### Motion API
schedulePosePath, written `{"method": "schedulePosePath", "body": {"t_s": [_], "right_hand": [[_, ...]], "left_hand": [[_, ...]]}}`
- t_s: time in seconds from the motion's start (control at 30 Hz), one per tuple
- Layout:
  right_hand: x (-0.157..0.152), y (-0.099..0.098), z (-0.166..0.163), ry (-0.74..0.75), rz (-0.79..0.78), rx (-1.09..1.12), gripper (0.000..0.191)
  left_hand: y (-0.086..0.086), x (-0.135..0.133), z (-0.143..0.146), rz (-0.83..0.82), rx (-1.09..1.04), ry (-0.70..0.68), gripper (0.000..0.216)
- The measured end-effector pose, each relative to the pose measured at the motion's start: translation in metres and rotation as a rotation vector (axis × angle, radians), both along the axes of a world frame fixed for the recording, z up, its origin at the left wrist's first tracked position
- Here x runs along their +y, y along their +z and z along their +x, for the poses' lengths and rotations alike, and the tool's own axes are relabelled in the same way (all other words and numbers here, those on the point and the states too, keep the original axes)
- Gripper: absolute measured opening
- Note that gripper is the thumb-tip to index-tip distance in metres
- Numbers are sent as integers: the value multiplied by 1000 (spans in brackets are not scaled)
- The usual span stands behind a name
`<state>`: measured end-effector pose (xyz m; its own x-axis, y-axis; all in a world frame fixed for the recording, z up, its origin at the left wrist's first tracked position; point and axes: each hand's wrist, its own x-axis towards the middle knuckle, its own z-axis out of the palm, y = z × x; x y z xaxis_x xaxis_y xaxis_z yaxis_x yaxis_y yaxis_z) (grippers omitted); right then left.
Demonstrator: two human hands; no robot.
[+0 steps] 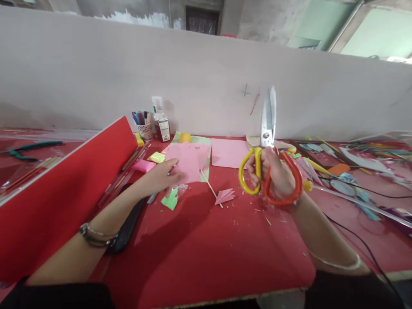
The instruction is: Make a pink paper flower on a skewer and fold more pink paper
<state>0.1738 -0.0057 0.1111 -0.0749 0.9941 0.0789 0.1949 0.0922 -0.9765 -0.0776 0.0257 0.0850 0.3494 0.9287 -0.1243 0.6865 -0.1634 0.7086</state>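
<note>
My right hand is closed around a pair of scissors, raised above the table. The blades point up and lie nearly together; one handle loop is yellow, the other red. My left hand hovers with fingers apart over the table's left middle, holding nothing that I can see. Close to its fingertips are a green paper scrap and a pink paper sheet that lies partly over a pale green sheet. Between my hands rests a thin stick with a folded pink paper piece against it.
A red board leans at the left. Behind stand a cup of pens and a bottle by a small box. Another pink sheet lies near the wall. Cables and craft pieces crowd the right; small clippings dot the red table.
</note>
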Motion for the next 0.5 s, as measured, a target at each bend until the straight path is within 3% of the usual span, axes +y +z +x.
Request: {"method": "schedulePosePath", "body": {"t_s": [0.07,0.13,0.17,0.2,0.3,0.5], "right_hand": [[22,4,7,-144,-2,-398,55],[45,4,10,-223,19,-563,49],[55,2,9,-262,13,-894,49],[64,-1,7,-276,-1,-994,45],[87,-16,-3,-267,-100,-1119,43],[112,-44,-20,-224,-321,-1260,30]], "left_hand": [[-2,-8,-1,2,38,-25,35],[-3,-16,-2,18,42,-79,33],[-2,-20,-3,36,38,-118,30],[-2,-24,-3,57,36,-161,28],[-2,-36,-2,131,45,-256,27],[-6,-54,2,185,116,-299,33]]}}
